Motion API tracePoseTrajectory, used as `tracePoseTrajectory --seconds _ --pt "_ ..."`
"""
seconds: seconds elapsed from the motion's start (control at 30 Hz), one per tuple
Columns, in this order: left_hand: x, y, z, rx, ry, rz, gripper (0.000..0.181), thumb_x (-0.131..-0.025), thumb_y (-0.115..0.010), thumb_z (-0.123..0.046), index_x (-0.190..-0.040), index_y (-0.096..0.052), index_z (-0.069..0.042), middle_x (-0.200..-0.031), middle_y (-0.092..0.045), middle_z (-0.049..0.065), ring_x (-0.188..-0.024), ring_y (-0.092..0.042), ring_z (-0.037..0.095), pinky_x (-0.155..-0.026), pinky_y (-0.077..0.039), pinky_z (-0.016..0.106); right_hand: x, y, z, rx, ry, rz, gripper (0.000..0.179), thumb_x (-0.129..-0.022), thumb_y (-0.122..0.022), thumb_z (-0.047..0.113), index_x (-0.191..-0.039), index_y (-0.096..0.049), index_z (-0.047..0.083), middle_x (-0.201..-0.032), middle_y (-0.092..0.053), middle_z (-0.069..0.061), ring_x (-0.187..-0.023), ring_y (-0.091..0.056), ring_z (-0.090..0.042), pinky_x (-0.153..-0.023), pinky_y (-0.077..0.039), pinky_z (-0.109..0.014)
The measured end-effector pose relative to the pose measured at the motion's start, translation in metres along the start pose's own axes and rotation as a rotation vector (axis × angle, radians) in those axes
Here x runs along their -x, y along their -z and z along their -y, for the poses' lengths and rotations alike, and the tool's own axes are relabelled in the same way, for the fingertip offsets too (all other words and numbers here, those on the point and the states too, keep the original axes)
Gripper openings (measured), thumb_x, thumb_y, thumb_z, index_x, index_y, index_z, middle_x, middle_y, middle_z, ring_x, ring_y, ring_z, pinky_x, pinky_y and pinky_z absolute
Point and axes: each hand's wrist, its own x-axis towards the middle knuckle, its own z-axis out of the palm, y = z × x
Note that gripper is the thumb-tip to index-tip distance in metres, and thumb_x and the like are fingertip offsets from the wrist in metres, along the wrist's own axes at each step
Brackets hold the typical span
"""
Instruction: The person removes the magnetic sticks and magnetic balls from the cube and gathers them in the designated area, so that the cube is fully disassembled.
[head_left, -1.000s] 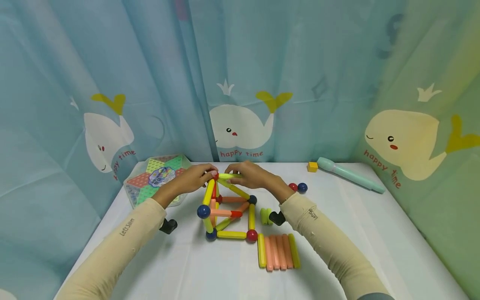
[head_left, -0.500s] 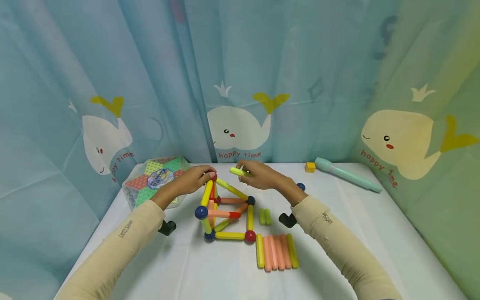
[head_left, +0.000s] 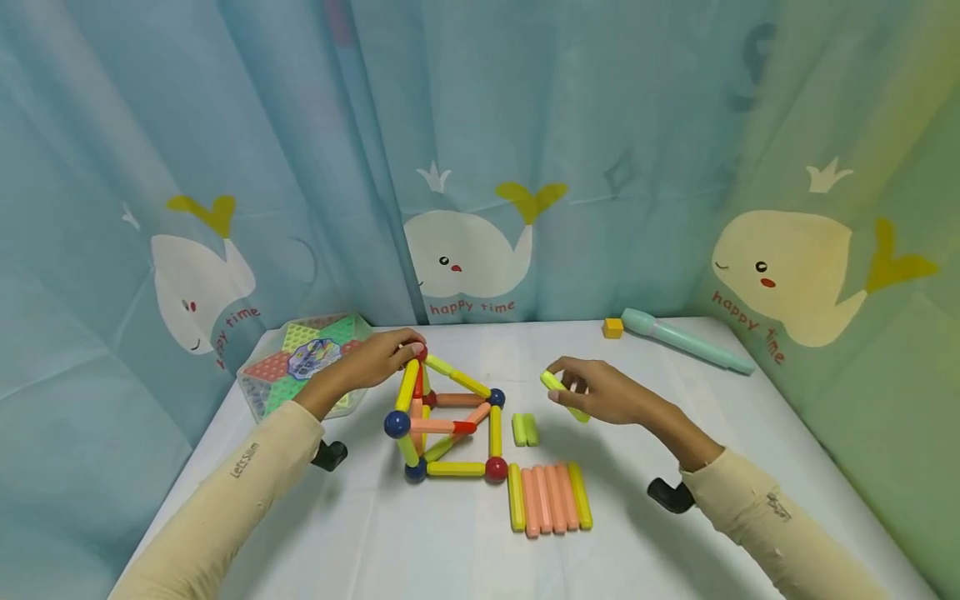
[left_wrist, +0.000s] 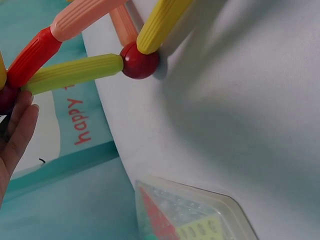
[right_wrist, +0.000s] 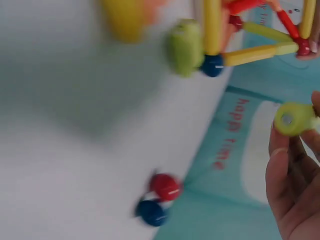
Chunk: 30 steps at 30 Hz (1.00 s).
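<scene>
A frame [head_left: 455, 469] of magnetic sticks and balls stands on the table. In the head view my left hand [head_left: 378, 360] holds the red ball [head_left: 422, 353] at its top corner. The left wrist view shows the fingertips [left_wrist: 27, 120] against that ball, beside a lime stick [left_wrist: 75, 73]. To the right of the frame, my right hand [head_left: 603, 392] pinches a short lime-green magnetic stick [head_left: 557, 385] above the table. The stick's round end shows a metal dot in the right wrist view, where a loose red ball [right_wrist: 165, 186] and blue ball [right_wrist: 151, 213] also lie.
Two short lime sticks [head_left: 525, 429] lie right of the frame. Nearer is a row of salmon and yellow sticks [head_left: 550, 500]. A star-patterned game board [head_left: 277, 367] is at the back left. An orange cube [head_left: 612, 327] and a teal wand [head_left: 686, 340] lie at the back right.
My right hand has drawn the lime stick off the frame's top, then moved right and nearer with it. The left hand stays at the top red ball.
</scene>
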Motion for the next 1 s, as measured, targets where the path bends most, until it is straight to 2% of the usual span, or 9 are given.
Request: tracePoseTrajectory --seconds 0.13,0.27,0.4,0.53,0.67,0.83,1.0 --pt "0.002 0.0 0.001 0.006 -0.001 0.001 0.031 -0.109 -0.045 -0.026 -0.126 -0.061 -0.006 -0.105 -0.066 0.007 -0.087 -0.058 0.018 -0.083 -0.052 0.032 0.03 -0.007 -0.022 -0.063 -0.028 0.041 0.045 -0.098 -0.066 0.027 -0.137 -0.054 0.008 -0.093 -0.066 -0.002 -0.075 -0.06 -0.014 -0.066 -0.051 -0.027" --pt "0.002 0.001 0.001 0.014 0.001 0.0 0.031 -0.109 -0.045 -0.026 -0.125 -0.061 -0.006 -0.106 -0.066 0.007 -0.087 -0.058 0.019 -0.083 -0.053 0.033 0.052 -0.017 -0.041 -0.107 -0.075 0.1 0.035 -0.098 -0.066 0.024 -0.124 -0.057 0.004 -0.074 -0.06 0.002 -0.061 -0.053 -0.009 -0.057 -0.045 -0.025" --pt "0.002 0.002 0.001 0.008 0.017 -0.001 0.031 -0.109 -0.045 -0.027 -0.125 -0.061 -0.007 -0.106 -0.066 0.007 -0.088 -0.059 0.019 -0.084 -0.054 0.033 0.064 -0.035 -0.052 -0.07 -0.147 0.133 0.028 -0.096 -0.067 0.023 -0.116 -0.058 0.006 -0.069 -0.056 0.005 -0.058 -0.048 -0.006 -0.054 -0.04 -0.023" --pt "0.001 0.002 0.001 0.002 0.019 0.003 0.031 -0.109 -0.045 -0.027 -0.126 -0.061 -0.007 -0.104 -0.066 0.006 -0.087 -0.058 0.018 -0.083 -0.053 0.032 0.068 -0.053 -0.052 0.001 -0.216 0.118 0.025 -0.095 -0.068 0.03 -0.111 -0.061 0.011 -0.069 -0.054 0.006 -0.059 -0.047 -0.006 -0.053 -0.036 -0.022" --pt "0.001 0.002 0.0 0.007 0.019 0.003 0.03 -0.109 -0.045 -0.027 -0.126 -0.06 -0.007 -0.103 -0.065 0.007 -0.086 -0.058 0.018 -0.082 -0.052 0.031 0.065 -0.062 -0.049 0.036 -0.243 0.097 0.023 -0.096 -0.066 0.033 -0.107 -0.063 0.013 -0.068 -0.052 0.006 -0.058 -0.046 -0.006 -0.053 -0.035 -0.022" --pt "0.001 0.0 0.001 0.011 0.017 0.008 0.031 -0.109 -0.045 -0.028 -0.126 -0.059 -0.007 -0.102 -0.065 0.007 -0.085 -0.057 0.018 -0.081 -0.052 0.03 0.062 -0.064 -0.043 -0.007 -0.222 0.097 0.013 -0.1 -0.06 0.023 -0.104 -0.064 0.012 -0.068 -0.051 0.006 -0.06 -0.046 -0.007 -0.053 -0.036 -0.022" --pt "0.0 -0.001 0.0 0.011 0.015 0.014 0.031 -0.109 -0.045 -0.027 -0.127 -0.058 -0.007 -0.101 -0.064 0.007 -0.084 -0.057 0.018 -0.079 -0.052 0.03 0.064 -0.064 -0.041 -0.064 -0.214 0.115 0.013 -0.102 -0.057 0.02 -0.106 -0.064 0.01 -0.072 -0.055 0.004 -0.063 -0.048 -0.009 -0.056 -0.038 -0.022"
